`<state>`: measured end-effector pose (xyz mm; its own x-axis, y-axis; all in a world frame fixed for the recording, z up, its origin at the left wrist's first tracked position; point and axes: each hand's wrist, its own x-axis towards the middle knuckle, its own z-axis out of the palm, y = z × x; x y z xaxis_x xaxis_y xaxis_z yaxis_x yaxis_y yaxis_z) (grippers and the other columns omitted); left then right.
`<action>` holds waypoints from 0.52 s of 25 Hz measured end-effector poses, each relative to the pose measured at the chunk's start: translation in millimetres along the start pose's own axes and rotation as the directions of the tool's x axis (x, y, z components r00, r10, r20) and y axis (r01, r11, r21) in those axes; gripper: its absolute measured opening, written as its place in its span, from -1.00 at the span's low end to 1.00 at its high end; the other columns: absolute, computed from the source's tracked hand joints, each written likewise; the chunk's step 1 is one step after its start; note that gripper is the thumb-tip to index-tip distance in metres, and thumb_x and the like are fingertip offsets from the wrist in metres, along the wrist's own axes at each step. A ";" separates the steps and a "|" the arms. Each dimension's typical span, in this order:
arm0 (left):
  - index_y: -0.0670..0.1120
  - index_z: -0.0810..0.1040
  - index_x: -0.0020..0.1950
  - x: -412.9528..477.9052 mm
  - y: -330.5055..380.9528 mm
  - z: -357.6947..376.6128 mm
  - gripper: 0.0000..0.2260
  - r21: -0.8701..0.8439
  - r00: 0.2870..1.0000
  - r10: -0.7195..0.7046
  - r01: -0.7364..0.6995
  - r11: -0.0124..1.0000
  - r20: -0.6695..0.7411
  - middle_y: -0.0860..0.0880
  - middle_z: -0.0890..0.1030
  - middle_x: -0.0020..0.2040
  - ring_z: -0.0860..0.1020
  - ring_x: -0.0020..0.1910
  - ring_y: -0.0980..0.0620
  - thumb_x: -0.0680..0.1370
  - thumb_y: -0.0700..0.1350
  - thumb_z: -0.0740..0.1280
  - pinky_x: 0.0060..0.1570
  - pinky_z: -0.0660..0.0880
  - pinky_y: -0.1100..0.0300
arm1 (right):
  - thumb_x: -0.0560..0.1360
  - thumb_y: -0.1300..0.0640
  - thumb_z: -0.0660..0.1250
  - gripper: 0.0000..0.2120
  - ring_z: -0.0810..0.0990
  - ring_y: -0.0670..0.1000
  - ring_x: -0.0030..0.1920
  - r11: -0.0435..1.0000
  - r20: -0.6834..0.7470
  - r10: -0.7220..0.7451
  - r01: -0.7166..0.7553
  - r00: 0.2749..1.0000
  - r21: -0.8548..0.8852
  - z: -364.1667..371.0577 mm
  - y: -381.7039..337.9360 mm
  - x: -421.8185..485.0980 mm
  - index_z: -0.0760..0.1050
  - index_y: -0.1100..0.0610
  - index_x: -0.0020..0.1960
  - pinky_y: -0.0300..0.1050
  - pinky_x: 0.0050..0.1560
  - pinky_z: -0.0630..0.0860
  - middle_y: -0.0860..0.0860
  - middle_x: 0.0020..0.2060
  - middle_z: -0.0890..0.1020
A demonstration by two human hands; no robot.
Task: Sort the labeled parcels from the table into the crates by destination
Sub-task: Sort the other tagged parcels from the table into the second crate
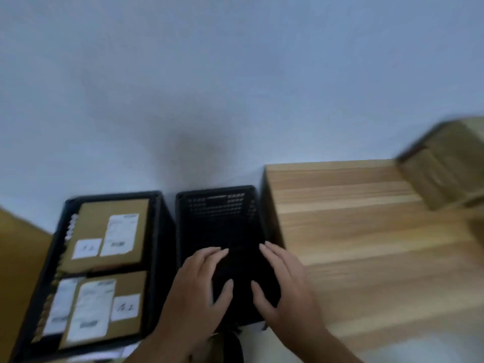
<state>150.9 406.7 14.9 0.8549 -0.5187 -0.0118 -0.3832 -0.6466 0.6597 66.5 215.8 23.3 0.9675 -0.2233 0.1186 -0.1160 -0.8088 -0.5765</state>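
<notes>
Head view, strongly motion-blurred.

- Left hand (pixel 199 292), at 6 o'clock in frame: palm down, fingers spread and nearly straight, grips nothing.
- Right hand (pixel 285 289), just beside it toward 3 o'clock: same pose, fingers spread, grips nothing.
- Both hands lie over the near half of the right crate (pixel 217 205), a black crate with perforated walls. Whether they touch it cannot be told.
- Left crate (pixel 157 231), black, sits at 9 o'clock from the right crate, just beside it.
- It holds two brown parcels lying flat: the far parcel (pixel 91 221) toward 12 o'clock and the near parcel (pixel 131 284) toward 6 o'clock. Each carries white labels; the writing is too blurred to read.
- Wooden surface (pixel 353 244) stands at 3 o'clock from the right crate, close against it.
- One cardboard parcel (pixel 445 166) is at the far right of the surface, about 2 o'clock in frame, heavily blurred.
- Brown cardboard sheet (pixel 18 258) shows at the frame's 9 o'clock edge.
</notes>
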 end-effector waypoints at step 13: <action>0.29 0.27 0.44 1.1 194.8 83.4 -0.55 -0.091 0.857 0.479 -0.470 0.878 0.191 0.43 0.26 0.30 0.23 0.29 0.40 0.56 0.20 0.27 0.28 0.22 0.32 | 0.48 -0.01 0.46 -0.43 0.40 -0.28 0.36 0.913 -0.490 0.375 -0.406 0.787 0.046 -164.2 73.4 -183.5 0.41 -0.09 0.45 -0.46 0.33 0.27 -0.30 0.34 0.44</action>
<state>48.0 233.6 80.7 0.4820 -0.8611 0.1620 -0.7064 -0.2724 0.6533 -156.5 108.1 91.9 0.6083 -0.7452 0.2732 -0.4879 -0.6226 -0.6119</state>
